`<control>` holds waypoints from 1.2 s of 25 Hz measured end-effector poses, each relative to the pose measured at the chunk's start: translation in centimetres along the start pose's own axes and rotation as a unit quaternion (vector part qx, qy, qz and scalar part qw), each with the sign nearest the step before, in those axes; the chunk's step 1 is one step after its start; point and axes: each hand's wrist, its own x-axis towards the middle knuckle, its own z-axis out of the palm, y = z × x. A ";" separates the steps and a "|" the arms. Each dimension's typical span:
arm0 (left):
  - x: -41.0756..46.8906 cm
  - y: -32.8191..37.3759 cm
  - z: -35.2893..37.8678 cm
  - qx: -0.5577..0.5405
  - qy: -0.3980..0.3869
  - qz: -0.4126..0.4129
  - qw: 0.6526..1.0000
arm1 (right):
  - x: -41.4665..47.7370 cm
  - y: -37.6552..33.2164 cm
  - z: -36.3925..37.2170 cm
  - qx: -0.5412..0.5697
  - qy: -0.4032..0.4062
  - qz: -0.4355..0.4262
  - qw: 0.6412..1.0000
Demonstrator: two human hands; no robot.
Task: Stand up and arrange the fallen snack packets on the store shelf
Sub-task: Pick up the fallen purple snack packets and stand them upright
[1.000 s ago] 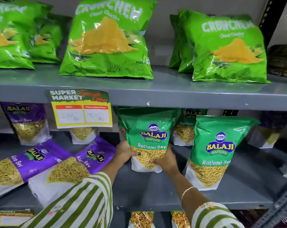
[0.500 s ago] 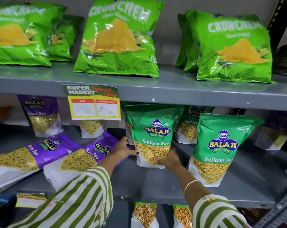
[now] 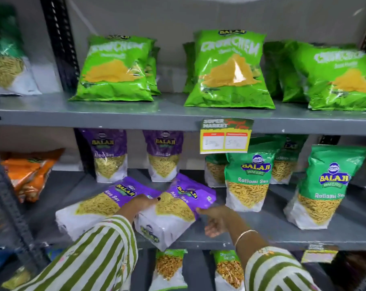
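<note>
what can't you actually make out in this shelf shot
- Prices on the price tag, head view: handwriting too faint and blurred to read.
- Right hand at the near fallen purple packet: a closed grip cannot be confirmed; fingers sit at its edge.
- Left hand: its fingers lie across that packet and the second fallen packet; its hold is unclear.
- Orange packets: motion blur hides the labels.
- Bottom-shelf packets: cut off by the frame edge and sleeves.

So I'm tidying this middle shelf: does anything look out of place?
Yes. Two purple Aloo Sev packets lie flat at the front, while those behind stand upright. The nearer one overhangs the shelf edge.
</note>
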 end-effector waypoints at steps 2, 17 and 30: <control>0.0 -1.4 -0.5 -0.091 -0.077 -0.044 0.992 | -0.3 0.0 4.3 0.076 -0.057 0.015 0.995; -2.0 -2.5 -2.4 -0.184 -0.170 0.031 0.968 | -4.9 -2.4 6.2 0.151 0.018 -0.189 0.970; -1.8 -1.8 -1.3 -0.169 0.023 0.118 0.978 | -3.0 -4.0 4.6 0.036 0.118 -0.324 0.938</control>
